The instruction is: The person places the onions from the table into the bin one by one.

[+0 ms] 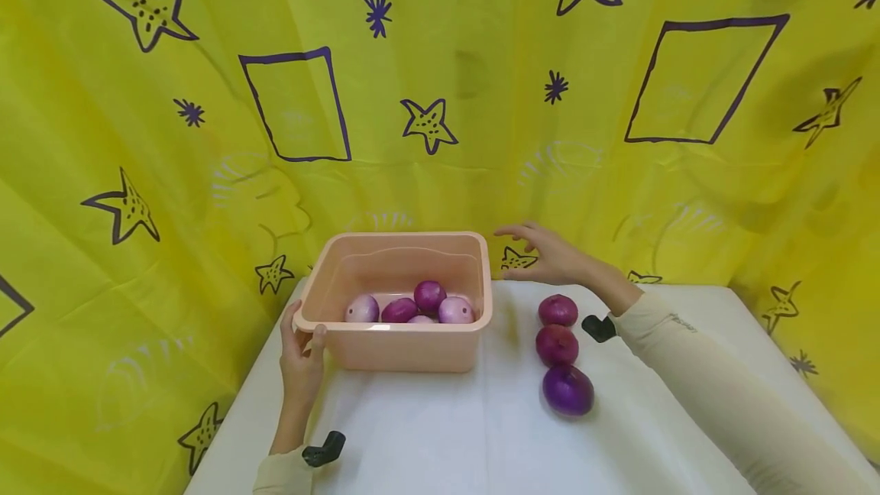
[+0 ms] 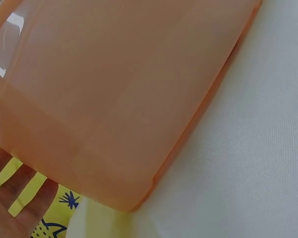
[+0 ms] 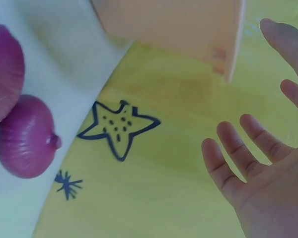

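Observation:
A peach plastic bin (image 1: 406,348) stands on the white table with several red and purple onions (image 1: 429,296) inside. My left hand (image 1: 301,365) grips the bin's front left corner, thumb at the front rim and fingers along the left side. In the left wrist view, those fingers (image 2: 32,198) lie against the bin's wall (image 2: 104,99). To the right of the bin, my right hand (image 1: 546,254) is raised with its fingers spread, holding nothing. Three onions line up on the table below it: a far one (image 1: 558,310), a middle one (image 1: 557,345) and a larger purple one (image 1: 567,389) nearest me.
A yellow curtain (image 1: 481,189) with dark stars and squares hangs right behind the table's far edge and along both sides. White cloth (image 1: 440,434) covers the table. Each wrist wears a dark camera mount, such as the right one (image 1: 599,328).

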The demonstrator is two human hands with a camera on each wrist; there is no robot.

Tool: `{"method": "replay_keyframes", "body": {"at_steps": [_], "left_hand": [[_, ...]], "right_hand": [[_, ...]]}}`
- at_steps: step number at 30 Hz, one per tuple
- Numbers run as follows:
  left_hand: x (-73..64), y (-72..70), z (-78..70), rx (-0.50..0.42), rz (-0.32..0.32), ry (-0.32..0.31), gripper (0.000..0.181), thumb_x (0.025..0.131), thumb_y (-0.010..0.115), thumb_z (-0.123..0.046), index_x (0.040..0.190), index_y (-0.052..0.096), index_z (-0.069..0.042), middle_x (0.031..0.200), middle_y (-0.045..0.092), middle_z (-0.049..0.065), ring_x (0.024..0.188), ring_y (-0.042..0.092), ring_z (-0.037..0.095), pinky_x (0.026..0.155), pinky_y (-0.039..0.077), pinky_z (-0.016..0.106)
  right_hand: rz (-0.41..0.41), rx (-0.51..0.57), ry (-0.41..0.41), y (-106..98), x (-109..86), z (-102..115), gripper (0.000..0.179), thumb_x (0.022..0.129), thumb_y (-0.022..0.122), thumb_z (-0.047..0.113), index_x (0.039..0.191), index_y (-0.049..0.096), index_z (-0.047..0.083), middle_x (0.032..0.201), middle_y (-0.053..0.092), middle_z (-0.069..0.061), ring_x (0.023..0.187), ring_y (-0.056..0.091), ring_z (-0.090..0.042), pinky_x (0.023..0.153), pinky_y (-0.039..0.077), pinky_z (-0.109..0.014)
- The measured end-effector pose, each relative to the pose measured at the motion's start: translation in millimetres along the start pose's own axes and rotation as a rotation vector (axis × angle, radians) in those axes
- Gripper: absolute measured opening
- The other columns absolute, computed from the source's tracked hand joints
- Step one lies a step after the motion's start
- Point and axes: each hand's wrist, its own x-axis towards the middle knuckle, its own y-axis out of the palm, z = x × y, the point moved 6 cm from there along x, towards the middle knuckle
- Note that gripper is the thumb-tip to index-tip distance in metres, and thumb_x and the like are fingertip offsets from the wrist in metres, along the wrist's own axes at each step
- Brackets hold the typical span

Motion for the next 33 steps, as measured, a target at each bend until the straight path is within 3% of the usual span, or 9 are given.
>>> {"method": "replay_keyframes", "body": {"at_steps": [6, 12, 19, 26, 33], "left_hand": [[-6.3, -0.7, -22.8, -0.004, 0.008, -0.019, 0.061, 0.106, 0.054, -0.017, 0.16, 0.026, -0.016, 0.161, 0.038, 0.017, 0.115, 0.051, 0.001, 0.088, 0.045, 0.007], [0.2, 0.2, 1.9, 0.022, -0.006, 0.002, 0.063, 0.105, 0.055, -0.02, 0.161, 0.025, -0.022, 0.162, 0.038, 0.013, 0.118, 0.051, 0.003, 0.087, 0.044, 0.006], [0.1, -0.2, 1.7, 0.011, -0.003, 0.006, 0.065, 0.105, 0.056, -0.023, 0.162, 0.024, -0.026, 0.163, 0.038, 0.007, 0.126, 0.052, 0.019, 0.088, 0.045, 0.007], [0.3, 0.5, 3.2, -0.006, 0.002, 0.007, 0.065, 0.106, 0.055, -0.024, 0.162, 0.024, -0.027, 0.162, 0.038, 0.008, 0.131, 0.052, 0.03, 0.089, 0.044, 0.007], [0.1, 0.8, 3.6, -0.012, 0.001, 0.008, 0.063, 0.105, 0.056, -0.025, 0.161, 0.025, -0.029, 0.162, 0.038, 0.004, 0.132, 0.052, 0.028, 0.091, 0.045, 0.008]], "right_hand": [[-0.047, 0.002, 0.045, -1.7, -15.8, -20.4, 0.071, 0.086, 0.084, 0.028, 0.148, 0.053, 0.016, 0.14, 0.054, -0.019, 0.114, 0.058, -0.04, 0.087, 0.056, -0.056], [-0.053, 0.0, 0.105, 7.7, -38.2, -52.0, 0.069, 0.087, 0.083, 0.03, 0.147, 0.052, 0.014, 0.139, 0.053, -0.022, 0.113, 0.06, -0.041, 0.086, 0.057, -0.053], [-0.038, 0.02, 0.118, 22.6, -64.8, -88.1, 0.065, 0.088, 0.082, 0.023, 0.144, 0.053, 0.004, 0.134, 0.056, -0.025, 0.116, 0.057, -0.046, 0.092, 0.053, -0.061], [0.053, 0.076, 0.18, 36.8, -82.9, -115.4, 0.07, 0.09, 0.081, 0.028, 0.147, 0.05, 0.002, 0.142, 0.051, -0.03, 0.123, 0.051, -0.052, 0.096, 0.051, -0.062], [0.185, 0.143, 0.292, 46.4, -91.9, -133.2, 0.074, 0.092, 0.077, 0.033, 0.153, 0.042, 0.008, 0.137, 0.052, -0.033, 0.111, 0.061, -0.048, 0.089, 0.054, -0.058]]}}
